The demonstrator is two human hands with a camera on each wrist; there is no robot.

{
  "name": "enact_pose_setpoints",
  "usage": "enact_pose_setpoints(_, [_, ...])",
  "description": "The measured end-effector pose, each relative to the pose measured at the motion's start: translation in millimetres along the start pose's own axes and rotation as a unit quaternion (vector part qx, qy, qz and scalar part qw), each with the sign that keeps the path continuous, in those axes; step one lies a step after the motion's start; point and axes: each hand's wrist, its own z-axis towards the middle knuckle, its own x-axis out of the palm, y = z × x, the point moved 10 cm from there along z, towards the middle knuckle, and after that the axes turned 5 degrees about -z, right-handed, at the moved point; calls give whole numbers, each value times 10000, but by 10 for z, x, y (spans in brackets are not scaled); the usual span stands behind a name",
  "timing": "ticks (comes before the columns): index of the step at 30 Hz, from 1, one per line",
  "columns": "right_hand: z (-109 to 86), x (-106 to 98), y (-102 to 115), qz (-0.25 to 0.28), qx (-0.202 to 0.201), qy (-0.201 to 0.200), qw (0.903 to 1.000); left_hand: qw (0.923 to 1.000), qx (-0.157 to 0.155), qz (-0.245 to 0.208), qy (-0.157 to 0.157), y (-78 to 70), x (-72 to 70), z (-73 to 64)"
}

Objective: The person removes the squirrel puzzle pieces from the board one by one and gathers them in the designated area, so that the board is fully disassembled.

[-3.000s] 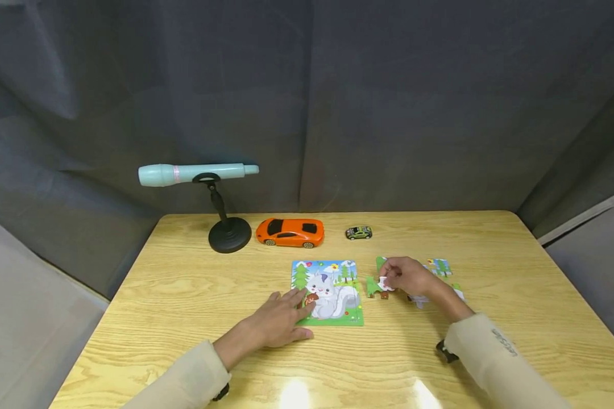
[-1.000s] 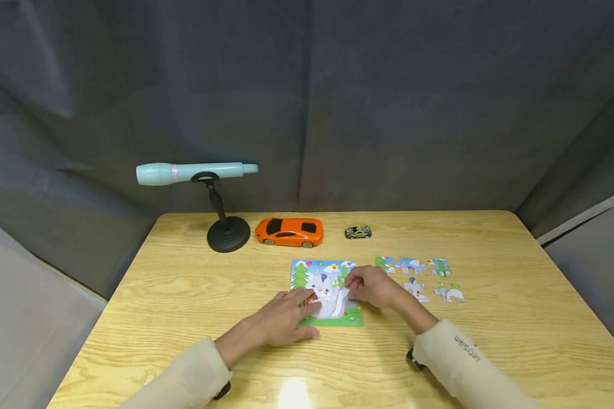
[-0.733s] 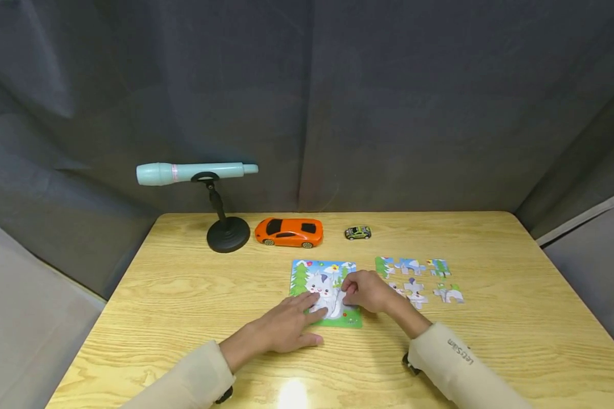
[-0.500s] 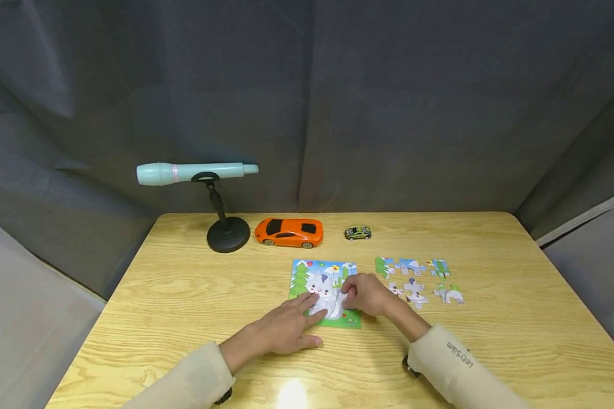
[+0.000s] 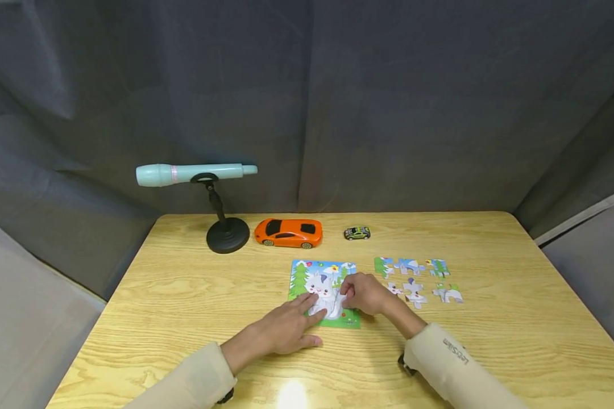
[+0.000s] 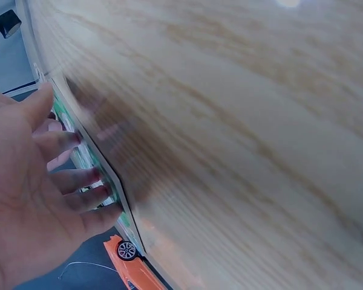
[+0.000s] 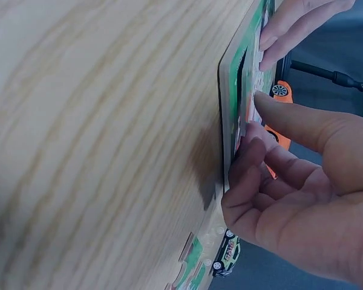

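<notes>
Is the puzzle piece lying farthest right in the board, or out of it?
Out: that puzzle piece lies on the table, with other loose pieces between it and the puzzle board.

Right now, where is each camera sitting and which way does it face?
Head: on the person's head, facing forward and down at the puzzle board; left hand, right hand and both sleeves show.
Left wrist: on that wrist, facing the left hand and the board's edge, with much tabletop.
Right wrist: on that wrist, facing the right hand at the board; part of the left hand shows too.
Shared: both wrist views include the orange car.
</notes>
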Motion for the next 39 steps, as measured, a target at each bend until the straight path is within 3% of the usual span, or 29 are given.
enact_pose_setpoints(11, [8, -6, -18, 396, -280, 39, 9988, 9999, 52, 101, -88, -8, 12, 6])
enact_pose_setpoints(22, [-83, -153, -17, 1188, -845, 389, 9886, 9997, 15, 221, -78, -21, 11, 23])
enact_pose_setpoints(26, [-145, -268, -103, 1365, -915, 400, 9856, 9997, 40, 213, -116, -26, 16, 18])
enact_pose_setpoints(39, [-467, -647, -545, 1175, -892, 401, 9882, 9998, 15, 155, -142, -20, 8, 6])
